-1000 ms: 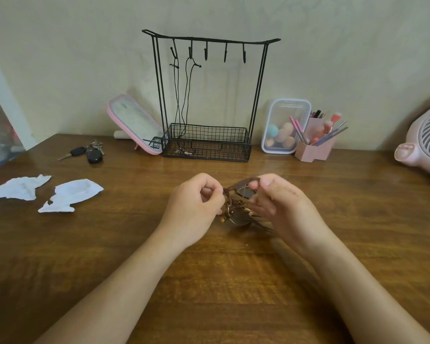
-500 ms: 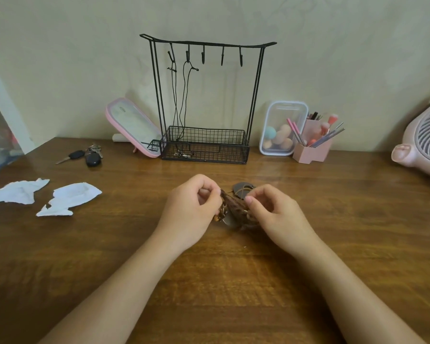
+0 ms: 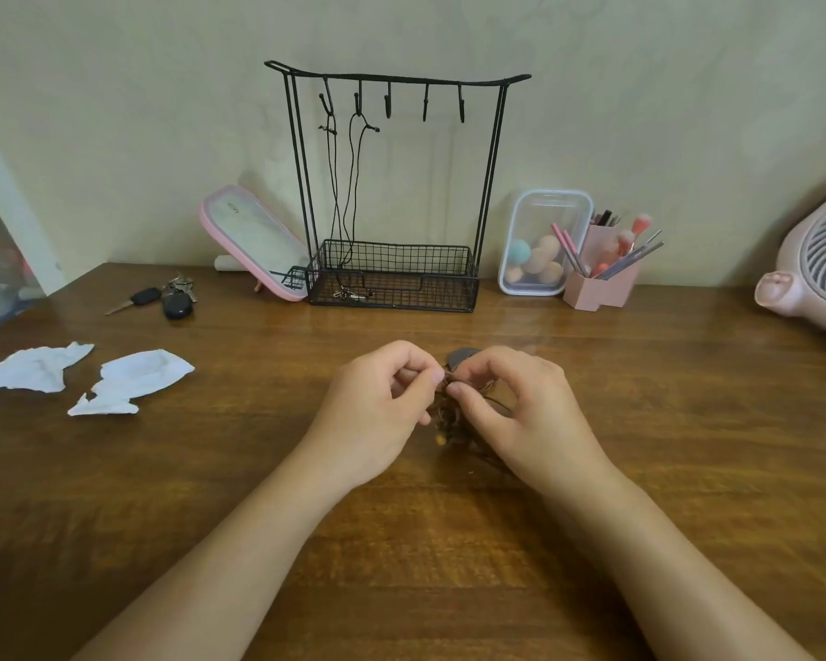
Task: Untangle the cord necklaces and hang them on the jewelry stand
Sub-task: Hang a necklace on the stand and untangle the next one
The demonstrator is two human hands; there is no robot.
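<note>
I log the hands closer together than 0.5 s ago. Left hand (image 3: 377, 407) and right hand (image 3: 532, 415) each pinch the brown tangle (image 3: 445, 417), fingertips almost touching, low over the table (image 3: 258, 469). The right hand now hides more of it. Stand (image 3: 394, 279) unchanged, two black cords (image 3: 336, 193) hung.

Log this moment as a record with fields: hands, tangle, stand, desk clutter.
left hand: pinches a cord of the tangle
right hand: pinches the tangle, fingertips beside the left hand's
tangle: brown cords bunched between both hands, not yet separated
stand: at the back of the table; two black necklaces on its two leftmost hooks, other three bare
clutter: keys and paper scraps left; mirror, clear box, brush holder at the back; fan far right
</note>
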